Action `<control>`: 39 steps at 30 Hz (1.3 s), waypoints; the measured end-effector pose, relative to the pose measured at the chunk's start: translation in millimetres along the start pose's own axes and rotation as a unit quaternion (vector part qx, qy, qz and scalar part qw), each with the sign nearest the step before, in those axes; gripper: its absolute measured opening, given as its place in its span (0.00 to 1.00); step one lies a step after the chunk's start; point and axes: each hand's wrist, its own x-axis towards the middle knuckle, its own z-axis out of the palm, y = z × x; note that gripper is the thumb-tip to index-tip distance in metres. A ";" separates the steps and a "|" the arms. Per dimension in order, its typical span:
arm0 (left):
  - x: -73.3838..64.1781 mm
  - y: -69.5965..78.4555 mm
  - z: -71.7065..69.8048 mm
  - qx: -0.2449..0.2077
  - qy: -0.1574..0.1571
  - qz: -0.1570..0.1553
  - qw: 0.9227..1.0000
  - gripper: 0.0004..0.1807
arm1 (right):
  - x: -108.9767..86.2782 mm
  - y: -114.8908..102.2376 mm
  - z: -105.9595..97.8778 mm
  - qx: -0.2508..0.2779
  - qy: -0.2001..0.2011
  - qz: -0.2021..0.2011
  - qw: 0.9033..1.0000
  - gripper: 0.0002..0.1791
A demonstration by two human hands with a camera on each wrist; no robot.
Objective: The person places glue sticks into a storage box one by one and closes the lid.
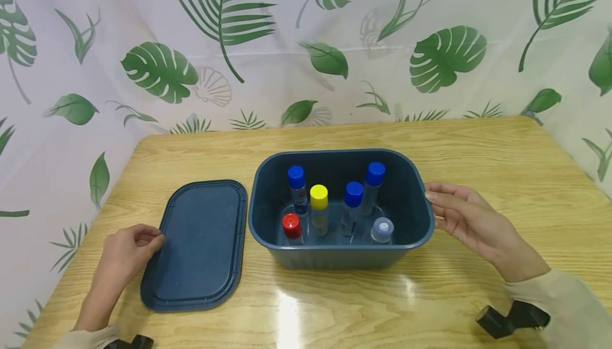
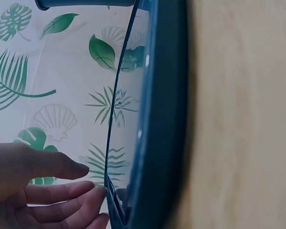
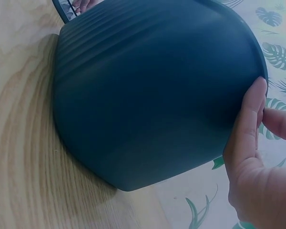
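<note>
A dark blue plastic storage box [image 1: 334,257] stands on the table, holding several clear tubes with coloured caps: a red cap [image 1: 291,226], a yellow cap [image 1: 319,197], blue caps and a pale translucent one [image 1: 382,229]. My right hand [image 1: 470,219] is at the box's right end, thumb at the rim and fingers against the outer wall [image 3: 152,100]. To the left of the box lies its flat dark blue lid [image 1: 198,245]. Fingertips of my left hand [image 1: 126,256] touch the lid's left edge, with the thumb apart from the fingers in the left wrist view.
The wood-grain table [image 1: 459,147] runs back to a white leaf-print cloth [image 1: 287,30] hanging behind and along the sides. Dark wrist mounts sit at both sleeves [image 1: 564,306].
</note>
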 end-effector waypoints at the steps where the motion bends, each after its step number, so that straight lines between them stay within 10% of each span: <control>1: -0.6 -0.2 0.2 0.002 0.000 -0.002 1.000 0.15 | 0.0 0.1 -0.2 -0.003 0.003 0.001 1.000 0.21; 20: -5.5 -12.9 -1.4 0.011 0.030 -0.010 0.999 0.12 | 0.8 0.2 -1.0 -0.026 -0.001 -0.004 1.000 0.21; 39: -6.3 -14.5 -4.7 0.041 -0.051 -0.039 0.997 0.07 | 1.1 -1.1 1.7 -0.027 0.012 -0.004 1.000 0.21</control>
